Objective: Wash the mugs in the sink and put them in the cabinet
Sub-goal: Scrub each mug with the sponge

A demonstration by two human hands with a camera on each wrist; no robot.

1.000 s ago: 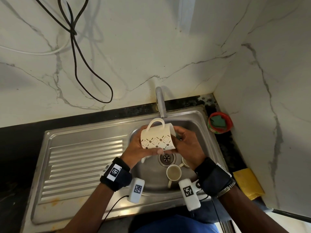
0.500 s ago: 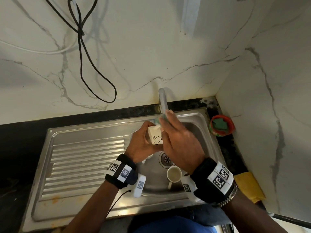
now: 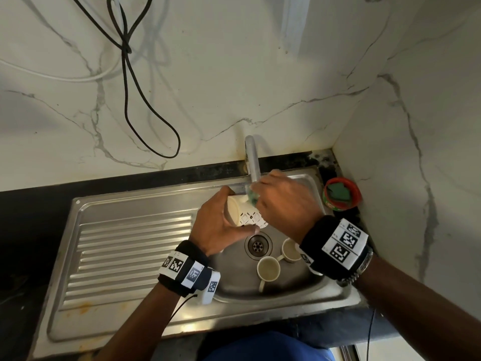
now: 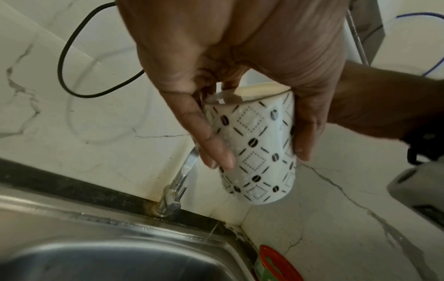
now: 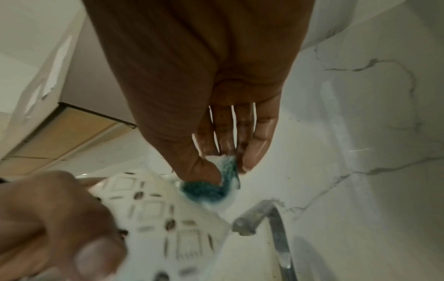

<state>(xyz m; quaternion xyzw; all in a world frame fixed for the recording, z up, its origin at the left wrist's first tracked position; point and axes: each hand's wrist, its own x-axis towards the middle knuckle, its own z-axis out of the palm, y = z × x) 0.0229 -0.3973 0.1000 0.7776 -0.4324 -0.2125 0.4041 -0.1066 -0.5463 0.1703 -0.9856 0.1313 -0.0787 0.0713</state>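
Head view: my left hand [image 3: 218, 225] grips a patterned ceramic mug [image 3: 247, 217] over the stainless steel sink [image 3: 130, 230]. My right hand [image 3: 283, 204] pinches a green scrub pad [image 3: 253, 198] against it. Two small cream mugs [image 3: 268, 268] stand in the basin.

Left wrist view: fingers [image 4: 211, 136] wrap the glossy, wet mug [image 4: 261, 152].

Right wrist view: thumb and fingers [image 5: 254, 150] clamp the fibrous pad [image 5: 211, 186] on the mug [image 5: 156, 214].

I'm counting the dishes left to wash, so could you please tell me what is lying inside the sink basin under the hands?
Two small cups lie beside the drain in the sink. The right wrist covers part of the second cup and the basin beyond it.
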